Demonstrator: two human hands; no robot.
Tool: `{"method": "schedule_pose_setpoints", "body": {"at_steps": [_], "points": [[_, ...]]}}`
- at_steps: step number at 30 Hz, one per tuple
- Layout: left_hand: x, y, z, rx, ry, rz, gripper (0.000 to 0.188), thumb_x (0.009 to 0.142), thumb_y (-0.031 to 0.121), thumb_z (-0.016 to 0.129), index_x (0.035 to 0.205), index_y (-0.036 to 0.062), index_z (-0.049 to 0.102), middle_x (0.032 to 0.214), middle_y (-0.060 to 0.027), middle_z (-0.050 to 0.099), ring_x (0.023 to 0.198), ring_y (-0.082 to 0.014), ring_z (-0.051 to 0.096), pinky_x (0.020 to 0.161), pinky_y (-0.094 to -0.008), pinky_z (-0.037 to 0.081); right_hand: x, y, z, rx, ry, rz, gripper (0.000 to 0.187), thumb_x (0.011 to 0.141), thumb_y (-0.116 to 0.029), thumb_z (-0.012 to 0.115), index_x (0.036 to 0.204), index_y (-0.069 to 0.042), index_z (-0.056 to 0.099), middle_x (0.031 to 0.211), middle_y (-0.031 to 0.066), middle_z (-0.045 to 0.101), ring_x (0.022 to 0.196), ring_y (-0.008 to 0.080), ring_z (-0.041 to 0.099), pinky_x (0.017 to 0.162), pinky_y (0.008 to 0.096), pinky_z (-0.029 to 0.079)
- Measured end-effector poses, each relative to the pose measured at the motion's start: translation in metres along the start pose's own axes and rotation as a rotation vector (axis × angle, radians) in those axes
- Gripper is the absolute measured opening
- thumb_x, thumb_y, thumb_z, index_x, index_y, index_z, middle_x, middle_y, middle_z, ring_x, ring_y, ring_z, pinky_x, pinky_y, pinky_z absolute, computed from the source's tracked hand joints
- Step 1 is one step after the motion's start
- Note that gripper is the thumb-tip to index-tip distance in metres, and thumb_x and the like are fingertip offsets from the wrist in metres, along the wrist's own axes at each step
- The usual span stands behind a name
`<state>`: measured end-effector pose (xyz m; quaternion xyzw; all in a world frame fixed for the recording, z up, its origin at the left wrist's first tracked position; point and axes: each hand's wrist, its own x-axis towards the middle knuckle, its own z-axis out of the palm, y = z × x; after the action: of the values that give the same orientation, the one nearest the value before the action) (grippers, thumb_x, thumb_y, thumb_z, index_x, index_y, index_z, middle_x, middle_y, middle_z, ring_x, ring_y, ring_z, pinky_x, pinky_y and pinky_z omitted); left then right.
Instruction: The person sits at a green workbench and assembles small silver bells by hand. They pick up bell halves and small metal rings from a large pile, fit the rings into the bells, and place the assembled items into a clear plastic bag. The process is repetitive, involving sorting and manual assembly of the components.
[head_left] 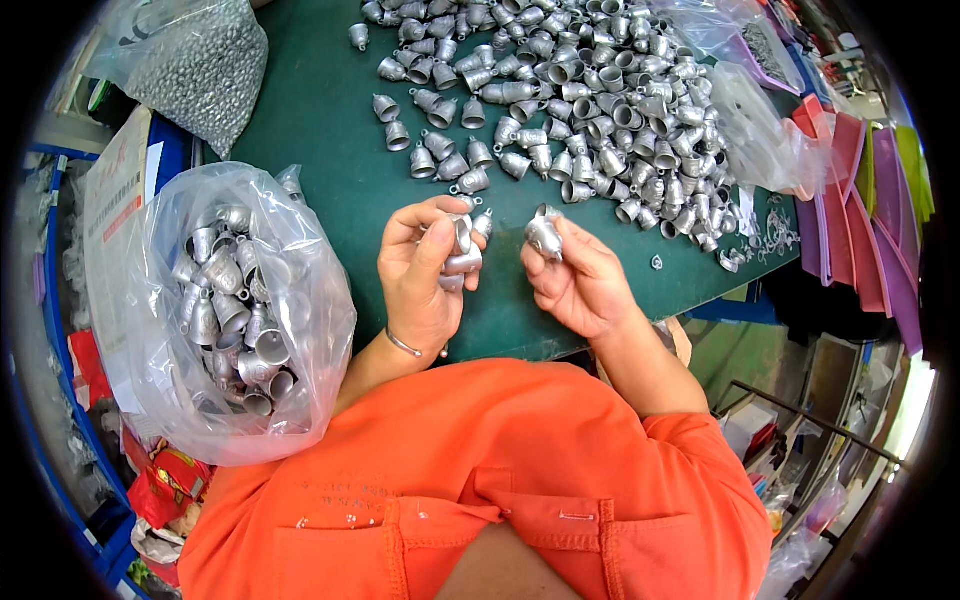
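Observation:
Several small silver metal bells [460, 262] are gathered in my left hand [424, 262], its fingers curled around them above the near edge of the table. A single silver bell [544, 238] is pinched between the thumb and fingers of my right hand [583, 280], a short way to the right. Just beyond both hands lies a wide pile of the same bells [640, 120], tipped at all angles on the green table [310, 215]. To the left of my left forearm stands an open clear plastic bag [325, 330] partly filled with bells.
A clear bag of tiny silver beads [200, 80] is at the far left. Small wire-like pieces [778, 235] lie by the right table edge, near crumpled clear plastic [755, 130]. Pink and purple sheets [870, 220] hang at the right. A white carton [112, 240] stands behind the bell bag.

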<state>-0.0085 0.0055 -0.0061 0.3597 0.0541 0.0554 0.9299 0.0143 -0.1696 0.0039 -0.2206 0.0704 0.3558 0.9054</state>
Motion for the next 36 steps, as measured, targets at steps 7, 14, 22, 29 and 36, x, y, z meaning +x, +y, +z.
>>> {"method": "schedule_pose_setpoints", "body": {"at_steps": [7,14,22,29,36], "points": [[-0.003,0.007,0.002,0.809,-0.236,0.726,0.028,0.067,0.003,0.073,0.088,0.0045,0.055,0.105,-0.0166,0.051,0.083,-0.0208,0.058,0.068,-0.0292,0.049,0.010,0.035,0.037,-0.036,0.157,0.193,0.035,0.095,-0.040,0.037,0.105,-0.009,0.049,0.087,0.0076,0.058,0.078,0.0188,0.058,0.065,0.0319,0.049],[0.000,0.024,0.020,1.075,-0.767,0.776,0.034,0.070,0.024,0.071,0.097,0.0061,0.060,0.101,-0.0113,0.062,0.096,-0.0293,0.058,0.093,-0.0466,0.038,-0.004,0.036,0.015,0.326,0.073,0.167,0.042,0.091,-0.048,0.043,0.104,-0.011,0.057,0.098,0.0073,0.058,0.088,0.0207,0.055,0.061,0.0290,0.045],[-0.005,0.000,0.005,0.660,-0.328,0.617,0.019,0.084,-0.001,0.048,0.102,-0.0040,0.053,0.104,-0.0168,0.054,0.093,-0.0228,0.054,0.084,-0.0339,0.044,-0.126,-0.028,-0.051,0.043,0.004,-0.428,0.034,0.087,-0.036,0.052,0.107,-0.009,0.056,0.107,0.0172,0.051,0.085,0.0260,0.054,0.049,0.0263,0.046],[-0.005,-0.007,0.004,0.621,-0.264,0.529,0.019,0.085,-0.006,0.045,0.103,-0.0028,0.052,0.099,-0.0137,0.057,0.089,-0.0183,0.055,0.081,-0.0302,0.046,-0.218,-0.024,-0.132,-1.252,0.860,-0.454,0.014,0.082,-0.012,0.062,0.088,0.000,0.064,0.095,0.0072,0.064,0.086,0.0153,0.058,0.080,0.0252,0.044],[-0.002,-0.009,0.002,0.425,-0.056,0.418,0.022,0.088,-0.002,0.045,0.110,-0.0005,0.047,0.096,-0.0107,0.055,0.085,-0.0158,0.052,0.077,-0.0296,0.046,-0.142,-0.025,-0.068,-1.719,0.885,-1.029,0.004,0.076,0.003,0.061,0.078,0.000,0.060,0.076,0.0077,0.059,0.066,0.0154,0.054,0.062,0.0247,0.044]]}}
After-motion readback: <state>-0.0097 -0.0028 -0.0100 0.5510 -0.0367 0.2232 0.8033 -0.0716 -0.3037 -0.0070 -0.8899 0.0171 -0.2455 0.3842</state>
